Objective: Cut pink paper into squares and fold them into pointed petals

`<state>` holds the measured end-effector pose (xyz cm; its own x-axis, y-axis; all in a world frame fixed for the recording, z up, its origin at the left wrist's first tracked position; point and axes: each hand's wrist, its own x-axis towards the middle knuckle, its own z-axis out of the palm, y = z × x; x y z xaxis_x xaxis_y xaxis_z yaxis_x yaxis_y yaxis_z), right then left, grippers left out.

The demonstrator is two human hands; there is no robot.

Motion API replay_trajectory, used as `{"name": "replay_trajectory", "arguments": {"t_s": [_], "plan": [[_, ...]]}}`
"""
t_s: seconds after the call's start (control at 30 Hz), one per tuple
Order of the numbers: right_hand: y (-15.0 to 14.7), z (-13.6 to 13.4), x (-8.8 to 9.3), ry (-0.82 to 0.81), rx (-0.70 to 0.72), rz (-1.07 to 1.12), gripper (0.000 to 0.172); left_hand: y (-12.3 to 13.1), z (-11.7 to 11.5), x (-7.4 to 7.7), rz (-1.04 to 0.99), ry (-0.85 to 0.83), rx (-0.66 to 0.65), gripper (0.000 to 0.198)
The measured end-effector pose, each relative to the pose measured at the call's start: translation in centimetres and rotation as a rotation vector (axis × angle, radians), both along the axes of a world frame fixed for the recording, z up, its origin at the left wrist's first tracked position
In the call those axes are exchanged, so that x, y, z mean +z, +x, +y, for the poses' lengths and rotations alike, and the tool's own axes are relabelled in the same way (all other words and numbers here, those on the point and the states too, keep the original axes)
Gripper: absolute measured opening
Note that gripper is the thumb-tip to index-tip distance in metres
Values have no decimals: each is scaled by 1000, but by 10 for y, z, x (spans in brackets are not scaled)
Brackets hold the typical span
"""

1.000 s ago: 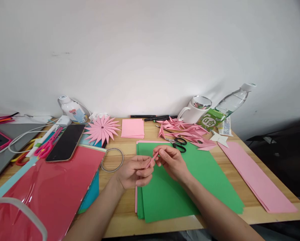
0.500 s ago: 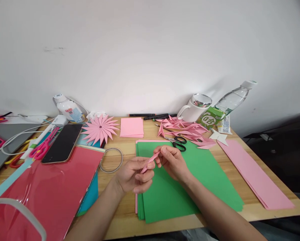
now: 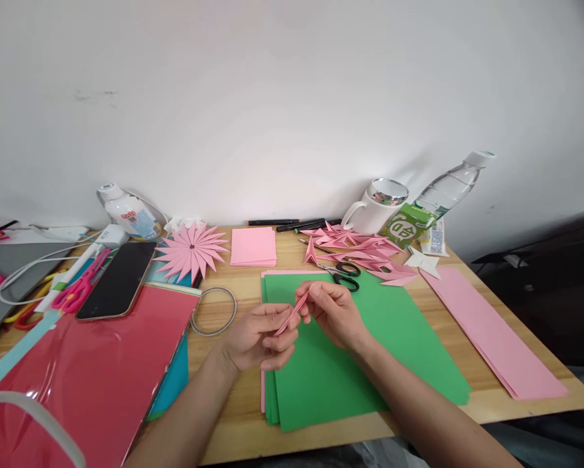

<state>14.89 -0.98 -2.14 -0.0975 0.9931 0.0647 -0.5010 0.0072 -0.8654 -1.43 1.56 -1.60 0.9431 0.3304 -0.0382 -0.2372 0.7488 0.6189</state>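
Observation:
A narrow folded piece of pink paper [image 3: 292, 314] slants between my two hands above the green paper sheets [image 3: 370, 364]. My left hand [image 3: 265, 335] pinches its lower end between thumb and fingers. At the upper end, the thumb and fingertips of my right hand [image 3: 331, 311] close on it, hiding the tip. Behind my hands lies a stack of square pink paper [image 3: 253, 246]. To its left is a pink pointed paper star [image 3: 191, 247], and several folded pink pieces [image 3: 365, 247] are heaped to its right.
Black-handled scissors [image 3: 343, 276] lie at the green sheets' far edge. A roll of tape [image 3: 214, 311] is left of my hands, beside a red folder [image 3: 101, 364] and a phone [image 3: 118, 281]. A white mug [image 3: 376, 211] and a bottle [image 3: 451, 188] stand behind. Pink strips [image 3: 497, 338] lie right.
Both hands keep their grip on the folded pink paper, which has tilted slightly more upright. The whole view has shifted a little.

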Motion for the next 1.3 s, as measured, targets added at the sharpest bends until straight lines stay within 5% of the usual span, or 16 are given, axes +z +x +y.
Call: {"name": "replay_trajectory", "arguments": {"t_s": [0.37,0.5,0.6,0.7,0.8,1.13,1.3], "plan": [[3,3,-5,42,-90,-209,24,2,0,2,85,39,64,21],[22,15,-13,194,-611,-842,22,9,-2,4,231,186,366,26],[38,22,-21,208,-752,-1498,33,12,-2,2,338,313,643,27],[47,23,-24,26,-647,-1890,38,12,-1,-1,424,452,842,24],[49,20,-23,-39,-495,-2028,37,10,0,-2,454,520,961,18],[65,17,-14,86,-211,-2065,47,9,-1,6,366,457,1038,15],[65,13,-9,99,-174,-1833,48,7,0,4,469,469,1044,15]]}}
